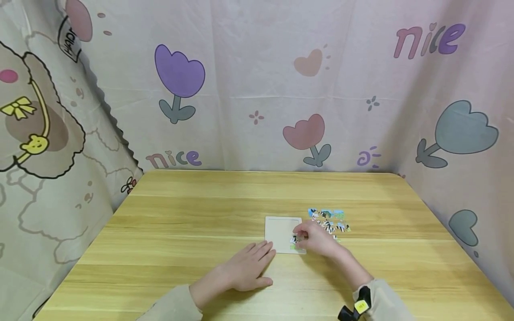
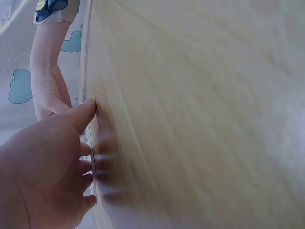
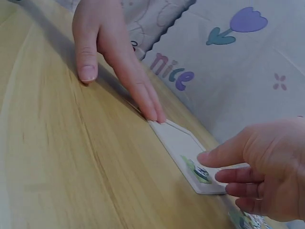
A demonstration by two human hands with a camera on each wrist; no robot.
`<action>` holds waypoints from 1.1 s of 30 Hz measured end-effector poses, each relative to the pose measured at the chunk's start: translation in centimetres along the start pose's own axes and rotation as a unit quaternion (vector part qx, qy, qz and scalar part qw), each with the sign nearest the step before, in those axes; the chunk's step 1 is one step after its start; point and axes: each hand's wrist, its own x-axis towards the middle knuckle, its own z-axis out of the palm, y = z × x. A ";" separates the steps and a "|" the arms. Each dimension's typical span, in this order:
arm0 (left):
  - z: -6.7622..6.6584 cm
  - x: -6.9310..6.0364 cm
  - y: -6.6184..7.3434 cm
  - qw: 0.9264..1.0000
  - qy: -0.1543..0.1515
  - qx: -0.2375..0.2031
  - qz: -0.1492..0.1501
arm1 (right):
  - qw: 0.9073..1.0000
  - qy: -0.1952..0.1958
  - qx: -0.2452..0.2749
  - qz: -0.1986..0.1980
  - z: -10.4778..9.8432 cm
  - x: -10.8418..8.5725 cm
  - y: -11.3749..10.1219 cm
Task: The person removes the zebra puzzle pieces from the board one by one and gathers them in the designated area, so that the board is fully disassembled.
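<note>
A white square puzzle tray (image 1: 277, 232) lies on the table with puzzle piecework (image 1: 293, 243) in its near right corner, printed green with a black-and-white figure. My left hand (image 1: 250, 266) is spread, its fingertips resting on the tray's near left corner and its thumb apart on the wood. Over the tray's right side hovers my right hand (image 1: 315, 238), thumb and fingers bent and apart. In the right wrist view, the thumb and fingertips of that hand (image 3: 271, 167) are close above the printed piecework (image 3: 199, 171), with no piece visible between them.
Several loose puzzle pieces (image 1: 327, 214) lie right of the tray, partly hidden behind the right hand. The wooden table (image 1: 192, 214) reaches back to a printed curtain (image 1: 249, 80), which also hangs along both sides.
</note>
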 end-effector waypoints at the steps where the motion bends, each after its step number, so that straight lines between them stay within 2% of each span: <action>1: 0.0 0.0 0.0 1.000 -0.001 0.001 0.000 | 1.000 -0.004 -0.009 -0.004 0.0 0.0 0.0; 7: 0.0 0.0 -0.1 1.000 -0.003 0.001 0.000 | 0.998 -0.010 -0.066 0.007 0.2 0.0 -0.2; 13: 0.0 0.0 -0.1 1.000 -0.003 -0.001 0.000 | 0.997 -0.023 -0.064 0.020 0.1 0.2 -0.5; 24: 0.2 0.1 -0.1 1.000 0.002 -0.002 0.001 | 1.000 -0.008 0.024 0.018 -0.1 0.2 -0.2; 29: 0.1 0.0 -0.1 1.000 0.005 0.001 0.003 | 0.996 0.004 0.085 0.011 -0.6 -0.1 0.3; 33: -0.2 -0.1 0.0 1.000 0.006 0.001 0.005 | 0.994 0.013 0.109 0.012 -1.2 -0.5 1.0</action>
